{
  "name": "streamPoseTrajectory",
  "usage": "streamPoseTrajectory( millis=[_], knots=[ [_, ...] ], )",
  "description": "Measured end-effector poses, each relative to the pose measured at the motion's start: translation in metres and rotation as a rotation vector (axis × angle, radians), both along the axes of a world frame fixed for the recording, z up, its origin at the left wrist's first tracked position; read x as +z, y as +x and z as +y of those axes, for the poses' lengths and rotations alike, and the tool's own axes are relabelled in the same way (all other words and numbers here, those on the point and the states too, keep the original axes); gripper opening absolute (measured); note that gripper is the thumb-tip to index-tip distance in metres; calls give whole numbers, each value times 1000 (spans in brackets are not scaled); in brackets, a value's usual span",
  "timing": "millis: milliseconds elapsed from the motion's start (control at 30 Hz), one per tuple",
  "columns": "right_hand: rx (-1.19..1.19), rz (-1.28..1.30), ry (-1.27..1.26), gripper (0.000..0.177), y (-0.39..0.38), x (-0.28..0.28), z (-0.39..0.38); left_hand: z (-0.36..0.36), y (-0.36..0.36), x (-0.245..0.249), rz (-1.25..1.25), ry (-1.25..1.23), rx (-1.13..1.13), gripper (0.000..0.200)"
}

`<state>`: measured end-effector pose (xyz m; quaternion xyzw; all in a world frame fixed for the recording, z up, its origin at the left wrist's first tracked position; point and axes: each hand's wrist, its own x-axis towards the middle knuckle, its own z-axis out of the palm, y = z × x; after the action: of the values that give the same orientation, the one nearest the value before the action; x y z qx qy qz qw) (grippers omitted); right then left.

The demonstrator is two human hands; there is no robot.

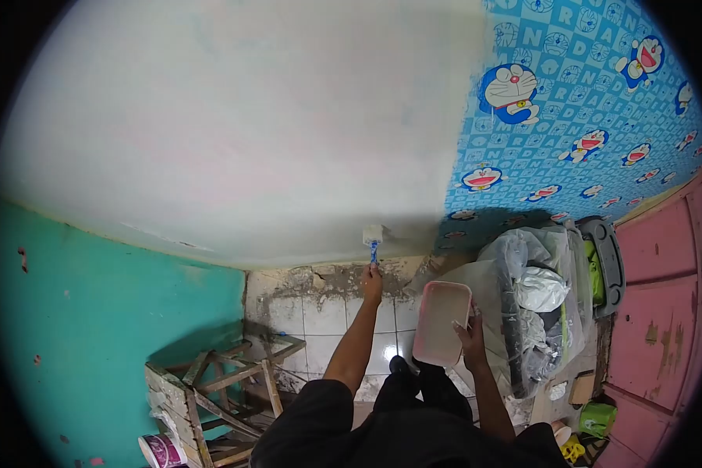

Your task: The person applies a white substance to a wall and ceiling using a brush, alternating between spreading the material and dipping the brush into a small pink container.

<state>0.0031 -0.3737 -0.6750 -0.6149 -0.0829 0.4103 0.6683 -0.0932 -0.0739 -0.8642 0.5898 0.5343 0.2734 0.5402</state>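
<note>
My left hand (372, 279) is closed around the blue handle of a paintbrush (374, 235). The brush's pale, wide head is up against the lower part of the white-coated wall (273, 140). My right hand (470, 340) grips the right side of a pinkish paint tray (423, 327), with its thumb over the rim. Inside the tray is a pale greyish-white layer. Blue cartoon wallpaper (515, 156) covers the wall to the right of the white area.
A worn wooden stand (171, 402) is by the green wall (117, 304), with a paint bucket (160, 451) near it. Plastic-covered goods (542, 312) stand on the right, before a pink door (655, 327). Stained white tiles (324, 316) lie below the wall.
</note>
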Motion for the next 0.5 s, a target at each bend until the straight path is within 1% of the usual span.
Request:
streamPoseTrajectory(
  millis=[33,100,200,300,333,400,500],
  knots=[
    [10,22,-22,74,-2,2,-2,-2,0,-3,29,-36,7,31],
    [-15,-20,-1,74,-9,0,-3,0,5,-3,90,-113,15,31],
    [-44,-62,8,73,-12,2,-12,4,19,23,-12,-143,10,29],
    [-54,-51,15,73,-18,6,-22,18,30,47,-174,-169,43,33],
    [-57,-42,18,73,-18,6,-25,22,33,66,-217,-171,47,32],
    [-56,-40,20,74,-18,6,-30,23,34,129,-301,-175,61,32],
    [-56,-34,28,75,-20,12,-32,26,27,207,-363,-178,84,30]
  ],
)
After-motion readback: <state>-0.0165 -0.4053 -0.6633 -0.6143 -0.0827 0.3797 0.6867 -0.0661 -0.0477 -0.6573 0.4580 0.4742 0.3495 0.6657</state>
